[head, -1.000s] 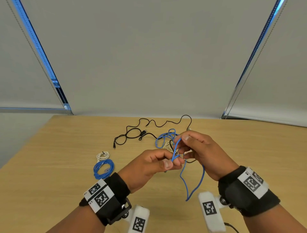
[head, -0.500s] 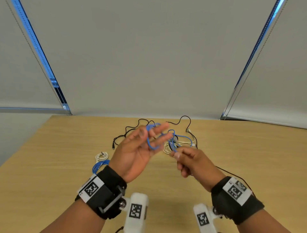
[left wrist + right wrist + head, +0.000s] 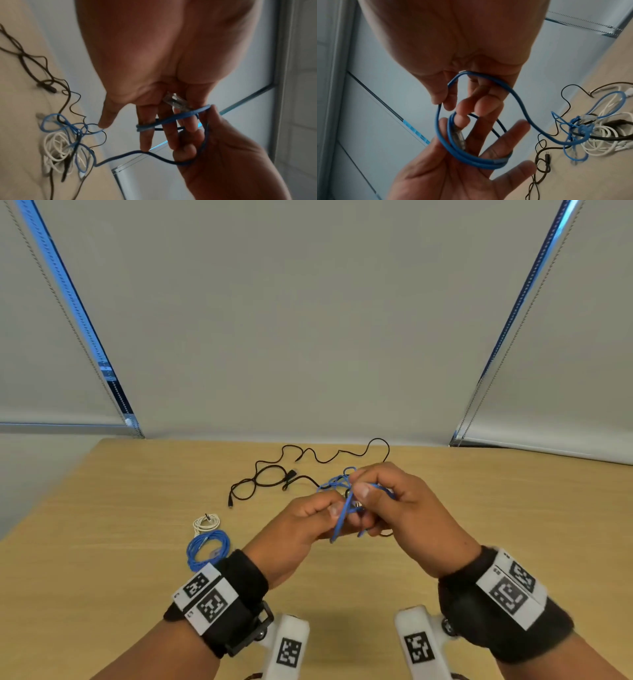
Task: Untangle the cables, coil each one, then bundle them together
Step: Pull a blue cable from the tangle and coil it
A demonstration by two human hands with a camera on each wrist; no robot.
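A blue cable [image 3: 342,518] runs between both hands above the middle of the wooden table [image 3: 137,542]. In the left wrist view its loops [image 3: 171,119] lie round the fingers of my left hand [image 3: 154,128], with the clear plug [image 3: 178,102] wedged between two fingers. My right hand [image 3: 359,498] pinches the same cable between thumb and fingers [image 3: 452,100] and holds a wide loop [image 3: 513,94] over the left hand [image 3: 471,175]. The cable's far end trails into a tangle [image 3: 590,132] of blue, white and black cables on the table.
A black cable [image 3: 274,477] sprawls behind the hands toward the table's far edge. A coiled blue cable [image 3: 207,549] and a small coiled white cable [image 3: 205,523] lie at the left, near my left wrist. Closed window blinds [image 3: 308,337] stand beyond the table.
My left hand has dropped and turned from a raised, spread palm toward the right hand. The right hand has risen and carried the blue cable over the left fingers.
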